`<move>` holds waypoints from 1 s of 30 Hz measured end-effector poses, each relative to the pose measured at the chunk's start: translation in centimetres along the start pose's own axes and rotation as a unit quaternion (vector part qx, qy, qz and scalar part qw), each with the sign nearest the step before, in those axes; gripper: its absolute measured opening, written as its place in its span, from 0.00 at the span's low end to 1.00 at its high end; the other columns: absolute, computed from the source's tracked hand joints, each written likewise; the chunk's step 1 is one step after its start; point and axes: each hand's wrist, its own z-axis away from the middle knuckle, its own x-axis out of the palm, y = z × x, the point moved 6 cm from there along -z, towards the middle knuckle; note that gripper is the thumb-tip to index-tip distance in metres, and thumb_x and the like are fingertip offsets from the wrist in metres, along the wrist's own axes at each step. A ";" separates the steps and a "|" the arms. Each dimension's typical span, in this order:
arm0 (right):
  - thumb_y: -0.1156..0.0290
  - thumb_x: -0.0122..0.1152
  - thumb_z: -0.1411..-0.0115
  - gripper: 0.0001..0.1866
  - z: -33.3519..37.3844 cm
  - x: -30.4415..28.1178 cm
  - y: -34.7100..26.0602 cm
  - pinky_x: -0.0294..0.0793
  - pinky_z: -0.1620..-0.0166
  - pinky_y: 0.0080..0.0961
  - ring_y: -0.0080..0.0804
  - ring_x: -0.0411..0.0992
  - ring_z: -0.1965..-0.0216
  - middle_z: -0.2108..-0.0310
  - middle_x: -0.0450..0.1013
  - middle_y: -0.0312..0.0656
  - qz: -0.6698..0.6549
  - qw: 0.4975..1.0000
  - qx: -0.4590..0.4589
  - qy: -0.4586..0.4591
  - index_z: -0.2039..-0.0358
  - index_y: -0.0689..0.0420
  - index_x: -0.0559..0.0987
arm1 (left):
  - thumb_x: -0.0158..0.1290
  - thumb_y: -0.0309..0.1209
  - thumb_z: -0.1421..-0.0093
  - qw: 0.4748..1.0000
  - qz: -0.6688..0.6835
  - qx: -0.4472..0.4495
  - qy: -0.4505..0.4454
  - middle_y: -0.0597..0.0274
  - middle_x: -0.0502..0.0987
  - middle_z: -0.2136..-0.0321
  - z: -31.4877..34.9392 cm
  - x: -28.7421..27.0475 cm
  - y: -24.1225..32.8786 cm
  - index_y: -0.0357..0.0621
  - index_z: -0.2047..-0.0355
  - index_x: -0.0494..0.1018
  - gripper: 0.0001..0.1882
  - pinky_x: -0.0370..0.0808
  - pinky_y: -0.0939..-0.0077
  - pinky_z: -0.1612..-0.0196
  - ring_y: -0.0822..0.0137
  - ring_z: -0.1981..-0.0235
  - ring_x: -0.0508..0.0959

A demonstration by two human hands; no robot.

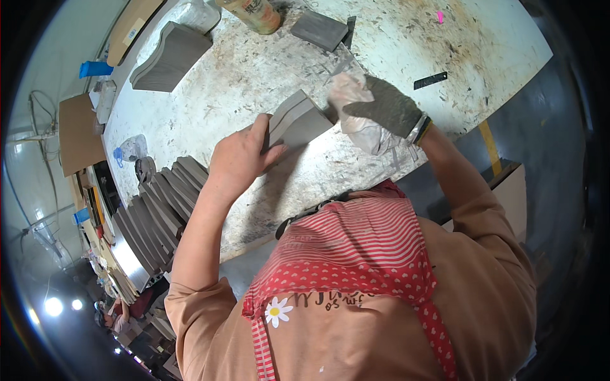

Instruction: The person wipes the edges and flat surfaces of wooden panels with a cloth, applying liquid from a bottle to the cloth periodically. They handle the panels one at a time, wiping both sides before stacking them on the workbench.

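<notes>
My bare left hand (238,155) grips a grey, wood-like block with a wavy curved edge (302,124), its fingers and thumb around the left end. The block is tilted over the white, stained tabletop (267,216). On my right hand (389,109) is a dark grey work glove with a band at the wrist. It holds a crumpled pale cloth (368,130) close to the block's right end. Whether cloth and block touch I cannot tell.
Several similar grey curved pieces (149,219) stand in a row at the left. Another curved piece (175,60) lies farther back, near a jar (254,14) and a flat dark block (319,30). A black strip (430,80) lies near the right edge. Another person (117,317) is far left.
</notes>
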 end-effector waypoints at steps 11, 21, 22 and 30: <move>0.65 0.52 0.42 0.17 -0.9 1.5 -4.7 0.68 0.49 0.23 0.30 0.69 0.56 0.57 0.69 0.46 -0.410 0.885 -0.217 -0.030 0.53 0.56 0.72 | 0.56 0.42 0.45 0.999 0.007 0.031 -0.016 0.43 0.74 0.77 -0.8 0.2 -1.4 0.36 0.51 0.61 0.28 0.71 0.59 0.69 0.44 0.72 0.75; 0.56 0.54 0.41 0.24 0.7 -0.9 -3.0 0.68 0.51 0.32 0.43 0.71 0.56 0.58 0.73 0.51 0.077 0.976 -0.129 0.155 0.54 0.63 0.73 | 0.54 0.40 0.43 0.859 0.487 -0.087 -0.134 0.51 0.71 0.51 3.4 2.9 -5.2 0.32 0.45 0.60 0.32 0.63 0.73 0.44 0.65 0.49 0.69; 0.56 0.54 0.41 0.24 0.2 -0.6 -2.8 0.68 0.51 0.32 0.43 0.71 0.56 0.58 0.73 0.51 0.073 0.977 -0.132 0.150 0.54 0.63 0.73 | 0.54 0.40 0.43 0.861 0.487 -0.086 -0.115 0.50 0.72 0.52 3.4 3.0 -5.6 0.31 0.45 0.61 0.31 0.64 0.73 0.45 0.64 0.50 0.71; 0.67 0.62 0.49 0.22 -0.3 1.8 -1.9 0.69 0.51 0.31 0.39 0.69 0.54 0.57 0.71 0.46 -0.011 0.972 -0.218 0.088 0.52 0.57 0.72 | 0.53 0.40 0.42 0.809 0.562 -0.143 -0.100 0.50 0.71 0.52 3.9 5.1 -7.8 0.32 0.45 0.61 0.31 0.64 0.73 0.45 0.63 0.50 0.70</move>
